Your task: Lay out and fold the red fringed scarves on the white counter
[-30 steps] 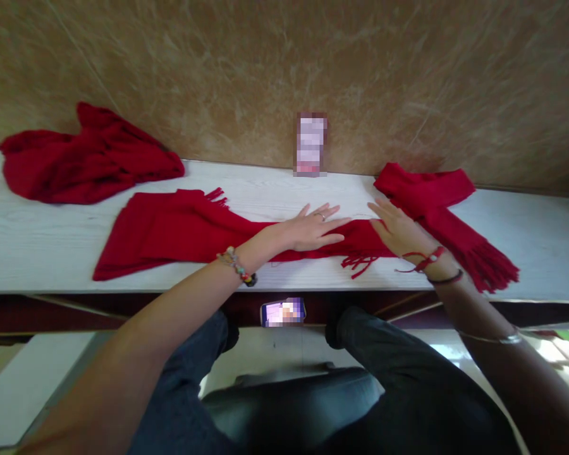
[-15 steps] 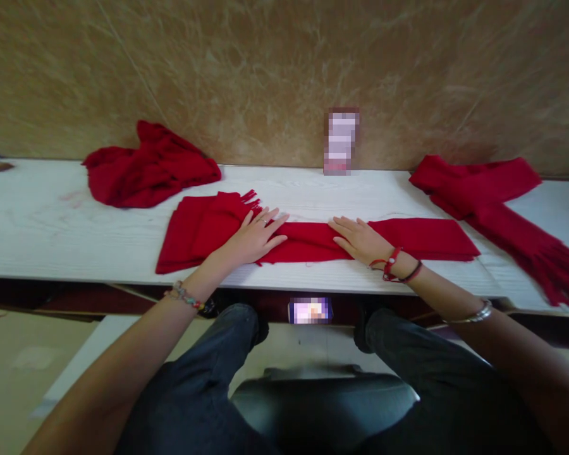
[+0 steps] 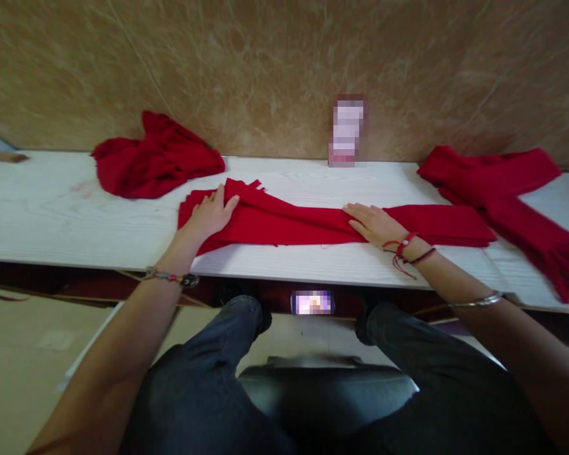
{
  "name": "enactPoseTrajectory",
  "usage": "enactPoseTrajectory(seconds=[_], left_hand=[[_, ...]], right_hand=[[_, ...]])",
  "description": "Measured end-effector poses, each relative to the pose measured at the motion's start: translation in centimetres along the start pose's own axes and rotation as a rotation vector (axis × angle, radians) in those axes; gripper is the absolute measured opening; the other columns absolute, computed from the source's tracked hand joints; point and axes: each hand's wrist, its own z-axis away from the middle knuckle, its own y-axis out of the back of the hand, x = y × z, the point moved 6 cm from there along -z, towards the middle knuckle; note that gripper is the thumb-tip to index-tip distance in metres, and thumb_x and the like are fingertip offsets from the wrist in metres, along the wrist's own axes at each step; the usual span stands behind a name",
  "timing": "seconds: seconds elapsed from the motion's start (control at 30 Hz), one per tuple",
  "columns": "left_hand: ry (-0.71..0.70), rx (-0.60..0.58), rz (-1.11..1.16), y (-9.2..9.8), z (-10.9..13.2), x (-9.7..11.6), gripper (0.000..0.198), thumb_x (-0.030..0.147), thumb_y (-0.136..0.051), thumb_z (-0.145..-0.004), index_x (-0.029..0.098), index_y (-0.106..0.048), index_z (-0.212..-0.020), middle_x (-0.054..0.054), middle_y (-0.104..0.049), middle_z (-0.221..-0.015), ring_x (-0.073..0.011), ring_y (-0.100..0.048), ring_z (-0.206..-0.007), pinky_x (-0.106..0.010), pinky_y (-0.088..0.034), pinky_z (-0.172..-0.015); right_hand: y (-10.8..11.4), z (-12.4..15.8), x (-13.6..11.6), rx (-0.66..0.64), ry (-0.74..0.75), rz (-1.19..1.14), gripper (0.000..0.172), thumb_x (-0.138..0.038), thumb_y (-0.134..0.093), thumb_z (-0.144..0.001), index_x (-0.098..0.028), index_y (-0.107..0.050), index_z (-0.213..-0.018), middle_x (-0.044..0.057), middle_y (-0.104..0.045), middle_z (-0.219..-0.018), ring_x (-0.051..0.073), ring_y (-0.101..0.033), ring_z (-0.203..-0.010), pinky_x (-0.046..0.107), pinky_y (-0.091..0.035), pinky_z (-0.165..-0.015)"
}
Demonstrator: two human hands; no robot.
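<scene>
A long red scarf (image 3: pixel 289 226) lies folded lengthwise along the white table, its left part stacked in layers with a little fringe showing at the top. My left hand (image 3: pixel 211 213) is at that left part, fingers bent over the cloth and thumb to the right, holding the layers; what lies under the fingers is hidden. Further right, my right hand (image 3: pixel 372 222) rests flat on the scarf's middle with its fingers stretched out. A raised crease slants through the cloth between both hands.
A crumpled red cloth (image 3: pixel 156 161) lies at the back left. Another red scarf (image 3: pixel 497 183) with fringe lies crosswise at the right. A blurred-out upright object (image 3: pixel 346 133) stands against the marbled wall. Below the front edge of the table (image 3: pixel 275 272) is a blurred-out screen (image 3: pixel 313 303).
My left hand has moved left, from the scarf's middle to its stacked left part, and its fingers have bent. The stack is narrower and creased. My right hand stays flat on the cloth.
</scene>
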Motion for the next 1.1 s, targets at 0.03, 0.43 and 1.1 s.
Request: enactPoseTrajectory(seconds=[0.03, 0.43, 1.1], left_hand=[[-0.001, -0.045, 0.043, -0.3, -0.4, -0.9, 0.065, 0.047, -0.023, -0.093, 0.009, -0.022, -0.146, -0.017, -0.032, -0.147, -0.033, -0.028, -0.136, -0.052, -0.026, -0.109], [-0.21, -0.123, -0.103, 0.7, 1.0, -7.4, 0.066, 0.047, 0.01, -0.092, 0.014, -0.011, -0.146, -0.004, -0.021, -0.153, -0.0252, -0.02, -0.139, -0.048, -0.02, -0.112], [-0.589, -0.173, -0.318, 2.1, -0.7, -0.9, 0.055, 0.037, -0.041, -0.089, 0.014, -0.035, -0.138, -0.012, -0.041, -0.143, -0.0292, -0.028, -0.135, -0.052, -0.019, -0.109]], right_hand=[[0.0, 0.0, 0.2, 0.0, -0.001, 0.002, 0.049, -0.033, -0.027, -0.094, -0.014, -0.043, -0.136, 0.013, -0.044, -0.141, 0.025, -0.041, -0.13, 0.049, -0.035, -0.105], [-0.1, 0.4, 0.7, 0.032, 0.008, 0.012, 0.048, -0.028, -0.028, -0.093, -0.015, -0.044, -0.135, 0.011, -0.047, -0.139, 0.025, -0.043, -0.128, 0.049, -0.038, -0.102], [0.8, 1.2, 0.7, 0.093, -0.012, 0.0, 0.048, -0.029, -0.03, -0.092, -0.01, -0.049, -0.131, 0.016, -0.049, -0.136, 0.026, -0.043, -0.128, 0.049, -0.036, -0.104]])
